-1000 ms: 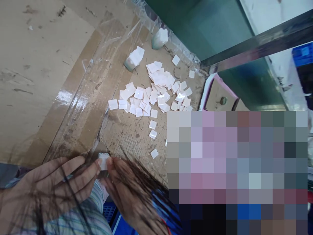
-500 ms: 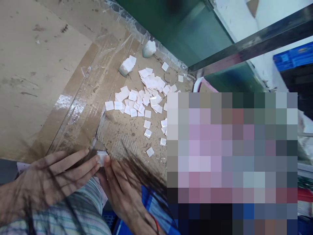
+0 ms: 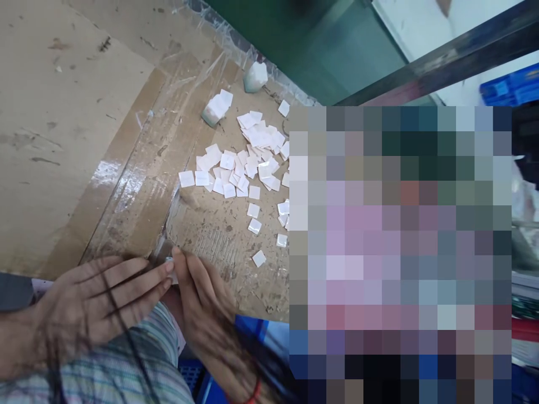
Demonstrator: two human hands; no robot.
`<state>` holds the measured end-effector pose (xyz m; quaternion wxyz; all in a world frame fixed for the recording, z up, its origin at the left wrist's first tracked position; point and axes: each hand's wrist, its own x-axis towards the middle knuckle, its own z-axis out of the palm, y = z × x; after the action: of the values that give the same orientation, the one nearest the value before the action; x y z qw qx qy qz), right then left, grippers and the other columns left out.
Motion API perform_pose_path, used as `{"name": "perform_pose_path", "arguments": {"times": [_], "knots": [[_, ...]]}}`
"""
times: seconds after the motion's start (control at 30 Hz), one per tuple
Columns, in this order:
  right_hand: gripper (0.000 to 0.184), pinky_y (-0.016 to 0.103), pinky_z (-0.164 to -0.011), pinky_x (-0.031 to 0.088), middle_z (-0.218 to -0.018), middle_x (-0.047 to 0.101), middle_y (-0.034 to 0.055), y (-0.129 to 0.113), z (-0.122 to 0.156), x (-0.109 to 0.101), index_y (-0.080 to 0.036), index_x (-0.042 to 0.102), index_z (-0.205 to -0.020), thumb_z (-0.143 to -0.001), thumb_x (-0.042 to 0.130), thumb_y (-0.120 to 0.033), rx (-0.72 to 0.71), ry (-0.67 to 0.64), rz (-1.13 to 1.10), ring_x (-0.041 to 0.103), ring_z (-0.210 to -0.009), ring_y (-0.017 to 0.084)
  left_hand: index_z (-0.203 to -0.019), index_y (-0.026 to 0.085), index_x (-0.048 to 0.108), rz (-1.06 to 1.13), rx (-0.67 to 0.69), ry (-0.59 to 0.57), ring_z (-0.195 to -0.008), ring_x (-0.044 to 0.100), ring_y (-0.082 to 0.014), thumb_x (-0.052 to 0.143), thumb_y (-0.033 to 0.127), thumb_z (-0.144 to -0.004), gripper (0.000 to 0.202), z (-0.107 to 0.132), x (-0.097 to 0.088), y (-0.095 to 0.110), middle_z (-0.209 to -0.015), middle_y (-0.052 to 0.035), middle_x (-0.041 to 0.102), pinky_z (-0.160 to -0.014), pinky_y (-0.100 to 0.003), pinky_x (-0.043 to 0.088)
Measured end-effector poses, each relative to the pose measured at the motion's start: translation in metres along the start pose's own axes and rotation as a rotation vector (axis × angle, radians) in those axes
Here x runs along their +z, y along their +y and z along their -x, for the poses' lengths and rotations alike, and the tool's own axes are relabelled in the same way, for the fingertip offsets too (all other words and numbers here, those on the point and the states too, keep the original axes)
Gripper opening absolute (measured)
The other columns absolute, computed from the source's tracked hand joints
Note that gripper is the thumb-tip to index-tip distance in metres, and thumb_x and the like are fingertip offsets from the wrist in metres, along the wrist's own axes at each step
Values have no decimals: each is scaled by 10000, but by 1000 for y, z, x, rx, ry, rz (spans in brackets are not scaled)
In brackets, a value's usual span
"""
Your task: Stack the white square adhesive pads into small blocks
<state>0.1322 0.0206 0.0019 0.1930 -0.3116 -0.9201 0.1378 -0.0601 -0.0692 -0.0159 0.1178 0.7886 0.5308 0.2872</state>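
My left hand [image 3: 95, 294] and my right hand [image 3: 202, 294] meet at their fingertips around a small white square piece [image 3: 169, 266], probably a stack of shell tiles. The fingers hide most of it. Above them, many loose white square tiles [image 3: 248, 163] lie scattered on a cardboard surface [image 3: 84, 112] covered with clear tape. Two leaning stacks of similar tiles [image 3: 217, 108] [image 3: 255, 77] stand near the far edge. A striped sleeve [image 3: 126, 359] covers my left arm, and a red band [image 3: 252, 397] circles my right wrist.
A green panel [image 3: 311, 39] and a dark metal bar [image 3: 458, 62] run beyond the cardboard's far edge. A blue crate [image 3: 511, 87] stands at the upper right. A pixelated patch hides much of the right side. Blue plastic [image 3: 191, 376] lies below my hands.
My right fingers have closed over the white piece, hiding more of it. The view has shifted slightly, and the tiles appear a little farther left and higher.
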Motion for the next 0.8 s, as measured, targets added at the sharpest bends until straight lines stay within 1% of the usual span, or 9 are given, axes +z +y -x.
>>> {"name": "perform_pose_path", "arguments": {"times": [0.07,0.17,0.23,0.27,0.33,0.43,0.57,0.7,0.8], "knots": [[357,315,-766,675,-1045,792,110,11,-5,-2,-112,597,-1368,-1042,528,-240,3,-14,-141,747,-905,235,-1263,301,688,90,24,72,-1489,426,-61,399,215,-1116,335,-9,4,-5,-1388,82,682,-1303,-238,281],[384,259,-979,620,-1199,724,107,24,-3,-13,-173,591,-1383,-1048,543,-353,96,-143,-412,714,-1105,187,-1240,278,693,177,1,119,-1440,496,-76,416,206,-1122,309,-17,11,-9,-1322,51,721,-1269,-231,349],[425,257,-1062,572,-1293,680,105,25,2,-18,-221,557,-1451,-1046,544,-349,191,-191,-581,672,-1238,182,-1266,249,686,210,3,106,-1396,545,-84,382,217,-1132,334,-16,13,-10,-1317,23,724,-1253,-227,373],[423,246,-1041,582,-1305,674,90,24,5,-18,-265,559,-1464,-1044,541,-307,246,-180,-672,681,-1226,174,-1280,234,683,218,9,104,-1377,565,-92,359,225,-1136,355,-15,13,-11,-1316,13,725,-1248,-231,382],[420,199,-852,649,-1253,679,42,20,10,-15,-388,628,-1397,-1013,575,-227,413,-99,-903,750,-1028,144,-1312,215,676,219,18,92,-1346,596,-115,354,257,-1136,369,-10,13,-13,-1327,-2,719,-1243,-240,396],[310,161,-545,633,-1072,671,1,13,12,-6,-436,785,-1121,-894,759,-227,729,-19,-1318,744,-677,100,-1345,279,662,197,-13,58,-1330,607,-126,514,279,-1093,293,-4,16,-11,-1349,27,703,-1248,-237,393],[159,187,-500,632,-956,689,-13,11,9,0,-346,826,-926,-790,869,-276,912,27,-1504,745,-592,122,-1256,305,682,142,-81,88,-1306,608,-146,515,231,-1073,258,-4,22,0,-1283,24,703,-1264,-256,361],[229,186,-442,591,-619,715,-43,13,3,1,-279,781,-1012,-812,859,-357,1047,-138,-1656,680,-461,126,-1113,287,684,19,-102,131,-1224,628,-162,521,195,-1058,195,-15,26,14,-1220,7,668,-1243,-283,383],[279,170,-454,574,-569,716,-42,16,-4,2,-247,763,-1009,-794,872,-387,1053,-228,-1713,664,-448,113,-1043,272,652,-28,-94,159,-1206,609,-151,502,173,-1065,181,-22,26,17,-1204,11,632,-1202,-266,417]]}}
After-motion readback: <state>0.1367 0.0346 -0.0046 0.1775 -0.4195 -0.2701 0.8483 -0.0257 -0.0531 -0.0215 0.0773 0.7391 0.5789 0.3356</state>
